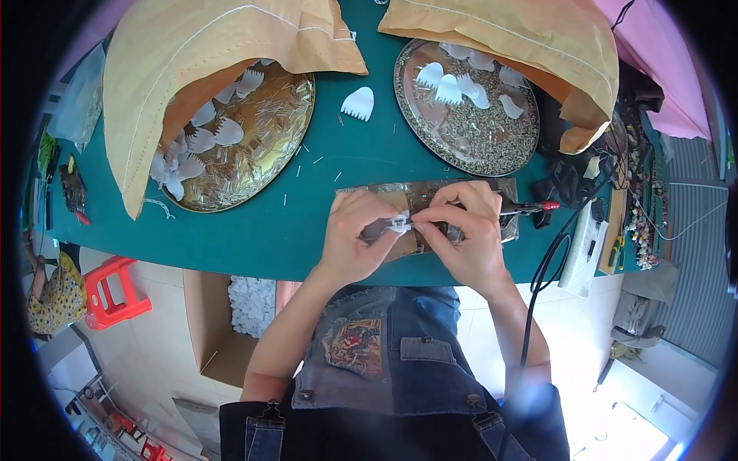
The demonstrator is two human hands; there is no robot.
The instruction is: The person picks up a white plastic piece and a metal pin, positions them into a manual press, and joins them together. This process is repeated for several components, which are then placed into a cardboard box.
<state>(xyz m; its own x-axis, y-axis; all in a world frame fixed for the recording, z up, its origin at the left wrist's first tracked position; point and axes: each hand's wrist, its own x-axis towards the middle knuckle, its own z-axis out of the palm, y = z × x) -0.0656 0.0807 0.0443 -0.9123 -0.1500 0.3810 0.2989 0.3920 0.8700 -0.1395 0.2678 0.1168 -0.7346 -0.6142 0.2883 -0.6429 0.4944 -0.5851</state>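
Over the table's near edge, my left hand (357,233) pinches a small white plastic hair claw clip (399,223) between thumb and fingertips. Fingers cover most of it. My right hand (467,223) is closed in a pinch at the clip's right side, on what looks like a thin metal pin, mostly hidden by the fingertips. A loose white toothed clip half (357,104) lies farther off on the green table. Beneath the hands is a worn flat board (400,250), and red-handled pliers (530,207) rest at its right.
A round gold tray (254,165) at left carries thin metal pins and white clip halves. Another round tray (477,146) at right bears tiny springs and more halves. Brown paper sacks (231,38) spill onto both. A black cable (553,265) hangs beside my right arm.
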